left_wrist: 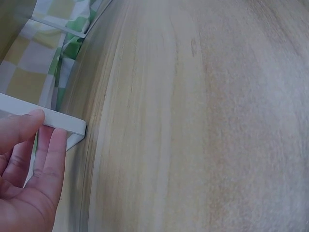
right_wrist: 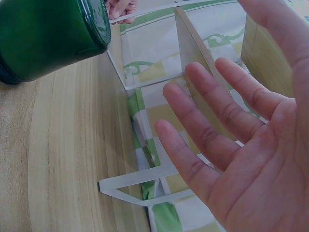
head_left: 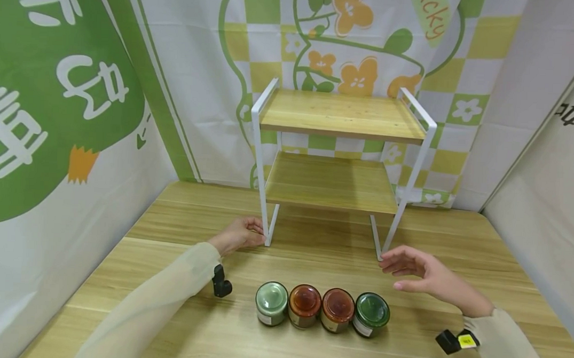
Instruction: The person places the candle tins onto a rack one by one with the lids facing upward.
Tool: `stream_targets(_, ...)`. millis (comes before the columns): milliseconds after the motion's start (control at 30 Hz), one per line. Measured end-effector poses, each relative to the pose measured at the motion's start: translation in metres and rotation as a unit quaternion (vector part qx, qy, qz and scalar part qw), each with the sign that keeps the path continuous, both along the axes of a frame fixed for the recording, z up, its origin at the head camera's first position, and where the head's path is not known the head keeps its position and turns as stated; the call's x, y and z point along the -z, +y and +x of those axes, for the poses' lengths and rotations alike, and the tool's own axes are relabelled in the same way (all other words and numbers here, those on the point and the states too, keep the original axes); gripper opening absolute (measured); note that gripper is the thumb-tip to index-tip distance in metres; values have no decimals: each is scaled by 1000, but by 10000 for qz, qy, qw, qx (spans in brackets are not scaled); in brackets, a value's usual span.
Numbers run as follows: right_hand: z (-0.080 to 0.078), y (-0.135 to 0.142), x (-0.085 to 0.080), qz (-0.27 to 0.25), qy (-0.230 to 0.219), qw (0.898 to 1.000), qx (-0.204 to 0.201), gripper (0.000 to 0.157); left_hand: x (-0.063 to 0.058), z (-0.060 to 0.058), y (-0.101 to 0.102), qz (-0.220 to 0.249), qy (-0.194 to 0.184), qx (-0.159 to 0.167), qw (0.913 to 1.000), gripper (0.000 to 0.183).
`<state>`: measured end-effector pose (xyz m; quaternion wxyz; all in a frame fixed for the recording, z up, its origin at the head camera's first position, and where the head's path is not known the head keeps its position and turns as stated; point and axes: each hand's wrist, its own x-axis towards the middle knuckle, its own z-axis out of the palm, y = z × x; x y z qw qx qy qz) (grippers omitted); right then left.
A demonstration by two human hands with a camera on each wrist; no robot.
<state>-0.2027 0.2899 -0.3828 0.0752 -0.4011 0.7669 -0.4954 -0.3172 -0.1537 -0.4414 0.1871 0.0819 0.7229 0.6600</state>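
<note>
A two-tier shelf [head_left: 332, 183] with wooden boards and a white frame stands on the table. My left hand [head_left: 240, 235] pinches the foot of its left front leg; in the left wrist view, thumb and fingers lie on either side of the white bar [left_wrist: 67, 122]. By the right front leg is my right hand [head_left: 424, 273], its fingers spread and holding nothing in the right wrist view. Before the shelf sits a row of glass jars: a pale green jar [head_left: 271, 298], two amber jars [head_left: 304, 302] and a dark green jar [head_left: 372, 311] nearest my right hand.
The wooden table [head_left: 175, 323] runs under everything. Behind the shelf hangs a patterned cloth [head_left: 186, 62], with a green and white cloth [head_left: 51, 190] on the left and a pale one [head_left: 550, 201] on the right.
</note>
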Motion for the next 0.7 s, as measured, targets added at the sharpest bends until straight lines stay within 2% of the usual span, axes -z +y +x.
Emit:
stream_targets(300,1,0,0,25,13,10000,47,46,1,-1,-1,-67,81,106,9999,16)
stream_targets(700,1,-1,0,0,-52,10000,-38,45,0,-1,-1,-107,38,60,9999,16)
